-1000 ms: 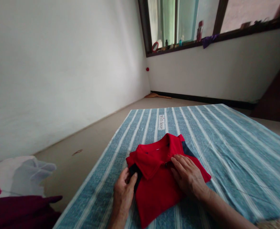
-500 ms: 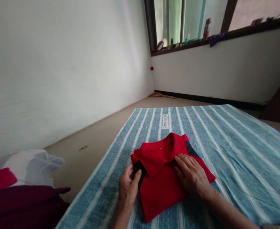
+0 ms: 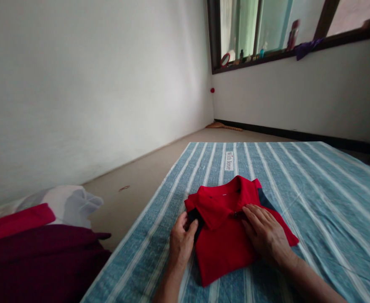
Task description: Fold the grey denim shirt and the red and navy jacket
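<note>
A folded red polo shirt [image 3: 224, 248] with dark blue shoulder panels lies collar-up on a blue and white striped cloth [image 3: 153, 223]. At the shirt's left edge is my left hand [image 3: 182, 240], its thumb over the dark panel and its fingers curled at the border, pinching the fabric. My right hand [image 3: 267, 231] rests flat on the right front of the shirt, just below the collar opening, fingers stretched out. Part of the shirt's right half is hidden under that hand.
On the left is a pile with a maroon cloth [image 3: 46, 256], a bright pink cloth [image 3: 24, 216] and a pale cloth [image 3: 77, 202]. A broom [image 3: 223, 126] lies in the far corner. Small items, including a red-rimmed mirror [image 3: 225, 59], line the windowsill.
The view has swung a little left, so everything sits farther right in the picture. Both hands keep nearly the same places on the shirt.
</note>
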{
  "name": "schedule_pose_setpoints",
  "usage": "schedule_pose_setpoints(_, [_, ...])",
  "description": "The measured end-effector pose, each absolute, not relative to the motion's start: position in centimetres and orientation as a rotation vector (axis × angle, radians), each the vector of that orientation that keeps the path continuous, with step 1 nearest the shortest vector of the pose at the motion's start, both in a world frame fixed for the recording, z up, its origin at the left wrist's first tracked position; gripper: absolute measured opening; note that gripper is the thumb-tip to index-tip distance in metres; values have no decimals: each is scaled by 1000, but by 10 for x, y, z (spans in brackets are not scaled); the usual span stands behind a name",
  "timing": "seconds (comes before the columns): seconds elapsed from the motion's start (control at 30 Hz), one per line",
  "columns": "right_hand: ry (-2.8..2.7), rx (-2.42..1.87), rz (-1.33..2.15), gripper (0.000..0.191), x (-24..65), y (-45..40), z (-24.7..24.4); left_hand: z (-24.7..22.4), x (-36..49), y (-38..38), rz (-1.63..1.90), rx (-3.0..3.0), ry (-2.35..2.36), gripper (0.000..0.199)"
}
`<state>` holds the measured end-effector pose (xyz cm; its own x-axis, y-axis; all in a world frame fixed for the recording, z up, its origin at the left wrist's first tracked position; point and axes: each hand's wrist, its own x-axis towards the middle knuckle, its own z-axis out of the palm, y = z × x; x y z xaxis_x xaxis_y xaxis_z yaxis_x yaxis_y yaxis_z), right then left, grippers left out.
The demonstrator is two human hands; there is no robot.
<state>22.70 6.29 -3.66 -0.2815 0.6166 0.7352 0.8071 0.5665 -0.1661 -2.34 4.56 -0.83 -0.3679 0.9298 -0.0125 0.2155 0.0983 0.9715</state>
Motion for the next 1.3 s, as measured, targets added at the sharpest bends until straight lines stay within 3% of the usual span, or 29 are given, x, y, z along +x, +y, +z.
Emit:
schedule_pose_setpoints(0.47, [-2001,-1149,-301,29,224,66,-30,7,-27,45,1146,1130,1677,43])
schedule_pose_setpoints(0.8, [-2004,-1198,-31,22,227,68,-8,26,-31,39,930,1100,1694,37])
schedule_pose_setpoints(1.3, [-1555,-1893,473,23,279,94,-13,27,-30,47,933,701,1464,27])
